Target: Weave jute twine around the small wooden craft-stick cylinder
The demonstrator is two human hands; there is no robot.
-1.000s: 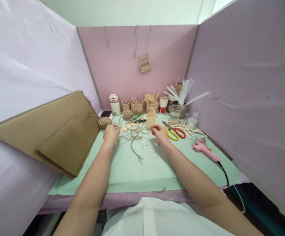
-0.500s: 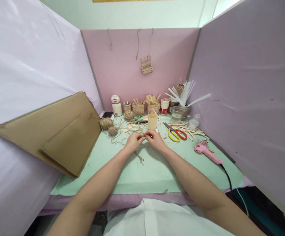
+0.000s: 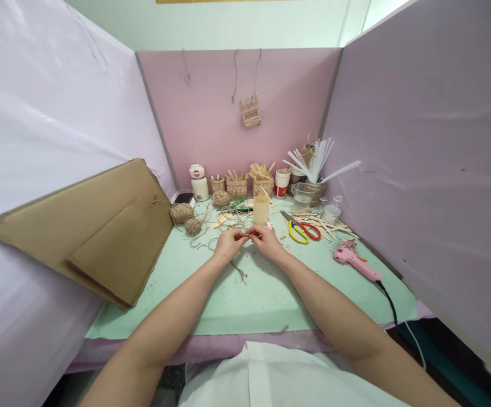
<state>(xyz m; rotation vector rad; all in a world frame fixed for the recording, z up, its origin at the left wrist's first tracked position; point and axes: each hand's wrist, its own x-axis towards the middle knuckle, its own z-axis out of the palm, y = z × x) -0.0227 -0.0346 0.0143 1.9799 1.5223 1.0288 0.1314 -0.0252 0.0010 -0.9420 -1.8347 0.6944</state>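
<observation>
My left hand (image 3: pixel 230 244) and my right hand (image 3: pixel 264 242) meet fingertip to fingertip above the middle of the table. Both are closed in a pinch on a thin brown strand of jute twine (image 3: pixel 247 235), most of it covered by the fingers. A loose end of twine (image 3: pixel 239 270) comes out below my left wrist and lies on the table. Just beyond the fingertips stands a small pale wooden-stick container (image 3: pixel 261 210), upright, with a stick poking out of its top. Tangled twine (image 3: pixel 205 229) spreads to the left of my left hand.
Scissors (image 3: pixel 299 229) and wooden strips (image 3: pixel 330 225) lie to the right, beside a pink glue gun (image 3: pixel 357 264) with a cord. Twine balls (image 3: pixel 182 213) and a leaning cardboard sheet (image 3: pixel 101 237) occupy the left. Stick-filled baskets (image 3: pixel 237 187) and a white bottle (image 3: pixel 199 183) line the back.
The view has shifted very slightly. Both hands keep their pinch in nearly the same place, with only a small movement at the fingertips.
</observation>
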